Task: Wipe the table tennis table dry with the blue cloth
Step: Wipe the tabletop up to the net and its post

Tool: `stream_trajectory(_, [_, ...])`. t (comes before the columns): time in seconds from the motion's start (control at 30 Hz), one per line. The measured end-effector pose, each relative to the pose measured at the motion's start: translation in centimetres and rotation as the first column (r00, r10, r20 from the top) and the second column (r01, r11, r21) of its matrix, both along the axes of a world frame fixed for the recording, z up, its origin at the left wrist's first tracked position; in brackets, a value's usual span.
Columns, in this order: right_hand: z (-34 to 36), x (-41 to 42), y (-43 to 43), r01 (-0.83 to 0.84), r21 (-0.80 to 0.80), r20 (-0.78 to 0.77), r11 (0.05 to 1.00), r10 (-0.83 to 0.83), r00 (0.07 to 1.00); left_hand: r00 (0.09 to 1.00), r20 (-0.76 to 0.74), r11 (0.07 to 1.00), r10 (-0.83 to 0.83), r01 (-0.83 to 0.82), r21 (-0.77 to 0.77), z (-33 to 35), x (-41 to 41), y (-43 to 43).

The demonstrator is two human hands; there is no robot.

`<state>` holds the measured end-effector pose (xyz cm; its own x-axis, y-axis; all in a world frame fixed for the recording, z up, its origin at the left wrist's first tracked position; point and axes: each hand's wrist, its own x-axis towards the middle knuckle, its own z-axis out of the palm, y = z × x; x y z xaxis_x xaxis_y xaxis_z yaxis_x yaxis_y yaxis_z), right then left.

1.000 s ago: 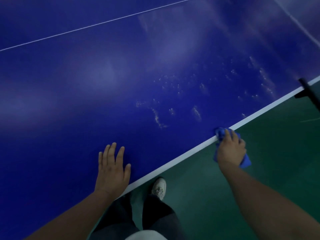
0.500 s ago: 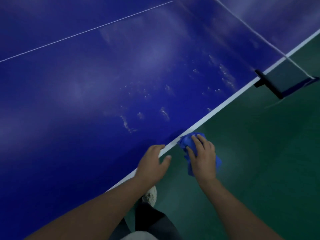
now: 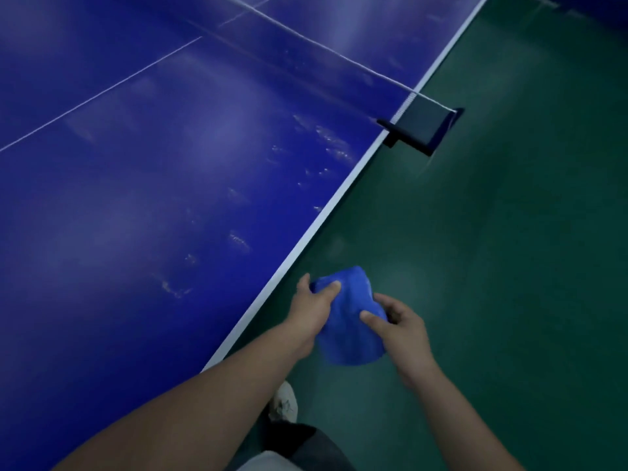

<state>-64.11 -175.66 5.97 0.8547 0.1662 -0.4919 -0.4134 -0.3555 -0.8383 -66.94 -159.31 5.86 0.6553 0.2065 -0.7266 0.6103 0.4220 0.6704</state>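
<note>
The cloth [image 3: 346, 331] is held off the table [image 3: 136, 215], just beside its edge. Its top is gripped by the left hand [image 3: 311, 309], its side pinched by the right hand [image 3: 404, 329], both forearms stretched forward. It is judged light, soft and limp, best bunched in one palm. Farther onto the table, droplets [image 3: 239, 240] are seen.

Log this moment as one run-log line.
hands: left hand and right hand both grip blue cloth | cloth: bunched, off table tennis table, over green floor | surface: water drops present
</note>
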Motion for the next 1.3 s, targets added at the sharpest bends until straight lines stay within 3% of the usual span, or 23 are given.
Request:
stream_trajectory(0.1, [0.8, -1.4, 1.1, -0.092, -0.125, 0.219, 0.988, 0.118, 0.969, 0.997, -0.047, 0.970, -0.057, 0.044, -0.239, 0.2, -0.1, -2.0])
stream_trajectory(0.23, [0.6, -3.3, 1.0, -0.277, -0.027, 0.138, 0.961, 0.278, 0.951, 0.990, -0.096, 0.963, 0.100, -0.121, -0.242, -0.8, -0.3, -2.5])
stream_trajectory(0.3, [0.6, -2.5, -0.5, -0.102, -0.111, 0.183, 0.989, 0.121, 0.976, 0.993, -0.083, 0.969, 0.079, -0.096, -0.226, -1.3, -0.8, -1.7])
stream_trajectory(0.37, [1.3, -2.7, -0.9, 0.129, -0.220, 0.443, 0.967, -0.019, 0.897, 0.995, -0.097, 0.970, 0.029, -0.052, -0.239, -1.6, -1.3, -1.8])
stream_trajectory(0.4, [1.8, -3.1, -0.2, 0.133, -0.191, 0.558, 0.973, -0.004, 0.830, 0.995, -0.096, 0.960, 0.011, -0.037, -0.276, -1.5, -1.5, -2.2])
stream_trajectory(0.43, [0.9, -3.6, 0.6, 0.033, -0.189, 0.607, 0.981, 0.091, 0.789, 0.996, -0.089, 0.957, -0.015, -0.012, -0.291, -1.2, -1.6, -2.7])
stream_trajectory(0.47, [-1.0, -4.1, 1.5, -0.124, -0.259, 0.553, 0.958, 0.252, 0.794, 0.996, -0.081, 0.953, -0.047, 0.020, -0.303, -0.9, -1.7, -3.1])
stream_trajectory(0.53, [-5.9, -3.2, 0.6, -0.322, -0.441, 0.266, 0.838, 0.465, 0.844, 0.993, -0.087, 0.967, -0.083, 0.059, -0.247, -1.2, -1.9, -3.7])
stream_trajectory(0.6, [-8.3, -0.9, -1.6, -0.306, -0.549, -0.029, 0.778, 0.348, 0.937, 0.992, -0.103, 0.986, -0.070, 0.054, -0.155, -2.2, -2.2, -3.2])
stream_trajectory(0.63, [-8.4, 0.2, -2.4, -0.216, -0.531, -0.025, 0.819, 0.240, 0.970, 0.992, -0.110, 0.990, -0.065, 0.050, -0.129, -2.4, -2.2, -2.9])
stream_trajectory(0.7, [-7.1, 0.8, -2.4, -0.059, -0.429, 0.159, 0.901, 0.140, 0.977, 0.988, -0.137, 0.992, -0.068, 0.053, -0.115, -2.9, -2.1, -2.9])
stream_trajectory(0.77, [-5.9, -0.1, -1.5, -0.065, -0.361, 0.208, 0.930, 0.149, 0.967, 0.987, -0.131, 0.990, -0.094, 0.079, -0.120, -3.1, -1.8, -3.2])
stream_trajectory(0.83, [-5.1, -0.9, -1.4, 0.025, -0.070, -0.140, 0.997, -0.035, 0.990, 0.989, -0.092, 0.984, -0.118, 0.104, -0.144, -2.5, -1.1, -3.4])
stream_trajectory(0.9, [-4.3, -1.2, -2.6, 0.304, 0.337, -0.627, 0.891, -0.029, 0.779, 0.987, -0.076, 0.981, -0.141, 0.130, -0.142, -2.1, -0.6, -3.3])
stream_trajectory(0.93, [-3.8, -1.5, -3.1, 0.386, 0.401, -0.705, 0.831, 0.011, 0.709, 0.984, -0.081, 0.981, -0.159, 0.148, -0.129, -2.0, -0.4, -3.2])
stream_trajectory(1.0, [-3.3, -1.8, -3.4, 0.373, 0.436, -0.659, 0.819, 0.008, 0.752, 0.976, -0.086, 0.979, -0.198, 0.201, 0.023, -1.6, 0.2, -3.0])
stream_trajectory(1.07, [-3.2, -1.8, -3.4, 0.347, 0.371, -0.525, 0.862, -0.113, 0.843, 0.957, -0.092, 0.873, -0.275, 0.289, 0.392, -2.0, 0.6, -2.7])
stream_trajectory(1.13, [-2.9, -1.3, -3.2, 0.362, 0.321, -0.433, 0.875, -0.204, 0.878, 0.954, 0.002, 0.675, -0.300, 0.211, 0.707, -1.8, 0.3, -2.8])
stream_trajectory(1.17, [-2.4, -1.0, -3.1, 0.356, 0.309, -0.412, 0.882, -0.213, 0.886, 0.914, 0.143, 0.606, -0.380, 0.130, 0.784, -1.5, -0.2, -3.3])
stream_trajectory(1.2, [-2.1, -0.7, -3.0, 0.351, 0.312, -0.409, 0.883, -0.208, 0.888, 0.817, 0.234, 0.552, -0.527, 0.121, 0.825, -1.6, -0.7, -4.0])
stream_trajectory(1.23, [-1.8, -0.4, -2.8, 0.335, 0.322, -0.410, 0.886, -0.188, 0.892, 0.695, 0.223, 0.478, -0.684, 0.196, 0.856, -2.6, -1.3, -4.7])
stream_trajectory(1.27, [-1.6, -0.2, -2.7, 0.330, 0.342, -0.411, 0.880, -0.176, 0.895, 0.588, 0.115, 0.377, -0.801, 0.345, 0.859, -4.1, -1.9, -5.1])
stream_trajectory(1.3, [-1.3, 0.0, -2.7, 0.329, 0.341, -0.404, 0.881, -0.178, 0.897, 0.545, -0.043, 0.300, -0.837, 0.525, 0.796, -5.7, -2.3, -5.0])
